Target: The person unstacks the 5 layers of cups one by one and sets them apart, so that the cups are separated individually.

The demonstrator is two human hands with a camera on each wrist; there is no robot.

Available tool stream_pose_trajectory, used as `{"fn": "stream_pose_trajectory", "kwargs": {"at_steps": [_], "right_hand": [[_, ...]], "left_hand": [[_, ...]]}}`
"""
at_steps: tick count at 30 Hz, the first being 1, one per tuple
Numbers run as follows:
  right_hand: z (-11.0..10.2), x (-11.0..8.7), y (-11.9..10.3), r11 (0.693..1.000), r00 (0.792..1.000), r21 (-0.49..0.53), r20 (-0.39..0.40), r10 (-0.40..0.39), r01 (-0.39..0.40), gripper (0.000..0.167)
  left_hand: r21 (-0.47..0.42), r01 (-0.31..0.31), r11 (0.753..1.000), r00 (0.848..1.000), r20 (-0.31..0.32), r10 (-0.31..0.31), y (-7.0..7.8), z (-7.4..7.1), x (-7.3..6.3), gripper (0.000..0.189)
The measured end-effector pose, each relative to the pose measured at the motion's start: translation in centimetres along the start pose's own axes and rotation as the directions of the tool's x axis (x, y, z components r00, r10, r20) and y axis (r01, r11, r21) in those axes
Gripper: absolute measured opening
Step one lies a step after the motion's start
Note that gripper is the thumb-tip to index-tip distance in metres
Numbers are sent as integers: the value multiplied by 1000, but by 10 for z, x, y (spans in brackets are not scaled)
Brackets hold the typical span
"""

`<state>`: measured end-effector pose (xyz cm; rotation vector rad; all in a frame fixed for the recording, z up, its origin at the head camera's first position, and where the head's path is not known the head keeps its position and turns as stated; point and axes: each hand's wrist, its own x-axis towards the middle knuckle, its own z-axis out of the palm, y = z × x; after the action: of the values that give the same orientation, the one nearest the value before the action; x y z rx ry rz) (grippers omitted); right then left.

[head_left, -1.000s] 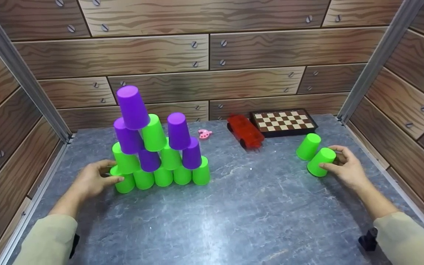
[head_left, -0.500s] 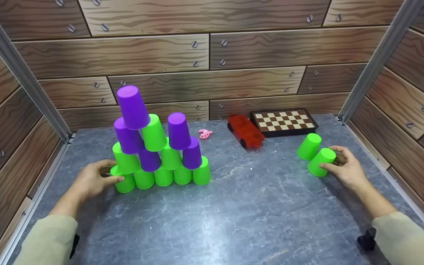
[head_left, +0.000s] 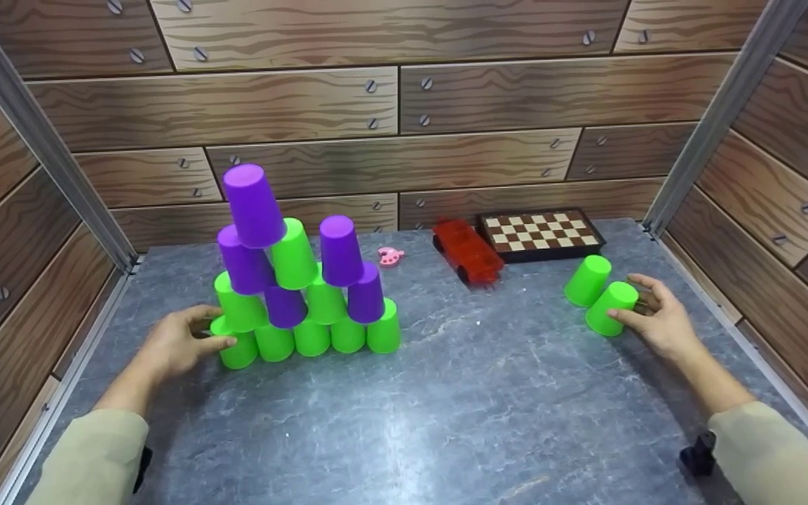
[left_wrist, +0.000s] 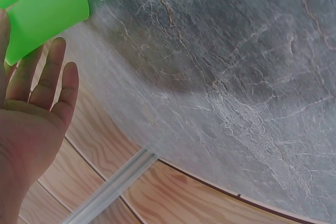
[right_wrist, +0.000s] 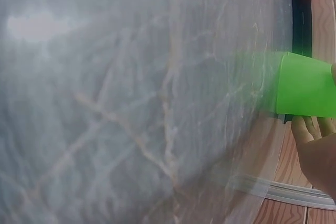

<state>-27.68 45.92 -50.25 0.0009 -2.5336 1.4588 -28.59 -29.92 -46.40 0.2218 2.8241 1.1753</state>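
Observation:
My left hand point(head_left: 178, 342) holds the lower left green cup point(head_left: 238, 352), thumb in front and fingers behind. In the left wrist view, relaxed fingers lie beside a green cup point(left_wrist: 50, 14). That cup is the bottom corner of a pyramid of upside-down green and purple cups, topped by a purple cup point(head_left: 253, 207). Far right, my right hand point(head_left: 662, 324) is spread around a green cup point(head_left: 611, 308), thumb at its near side and index finger lifted off behind. Another green cup point(head_left: 588, 280) stands just behind it. The right wrist view shows a green cup point(right_wrist: 304, 85) above the fingers.
A red toy car point(head_left: 468, 252) sits at the back beside a checkered board point(head_left: 541, 231). A small pink piece point(head_left: 390, 257) lies between the pyramid and the car. Wood-patterned walls point(head_left: 306, 105) enclose the grey marbled table point(head_left: 460, 393).
My right fingers have spread slightly, leaving a gap beside the nearer green cup. The left hand and the pyramid have stayed in place.

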Motion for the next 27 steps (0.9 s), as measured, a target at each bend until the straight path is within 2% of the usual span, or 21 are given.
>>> {"fn": "stream_pose_trajectory", "kwargs": {"at_steps": [3,6,11,15,19,22,27], "right_hand": [[-6,0,-3,1000,1000,22,-7,-12,12,76],[-13,1,-11,996,999,87,-14,-34,35,71],[-23,6,-42,990,994,86,-37,-107,110,66],[-21,13,-78,981,983,68,-52,-178,182,64],[-9,21,-122,957,965,124,-40,-260,263,63],[4,26,-157,932,952,201,-18,-306,303,63],[32,30,-212,915,936,232,46,-348,329,60]], "left_hand": [[-5,-1,1000,1000,4,1,0,1,0,67],[-9,-1,1000,1000,7,1,0,0,0,67],[5,3,1000,1000,6,-3,2,-2,-2,68],[6,8,1000,1000,13,-8,2,-2,-2,70],[0,13,1000,1000,17,-13,2,-2,-2,69],[3,15,1000,1000,14,-15,2,-1,-2,69],[5,11,1000,1000,10,-11,2,-1,-1,68]]}}
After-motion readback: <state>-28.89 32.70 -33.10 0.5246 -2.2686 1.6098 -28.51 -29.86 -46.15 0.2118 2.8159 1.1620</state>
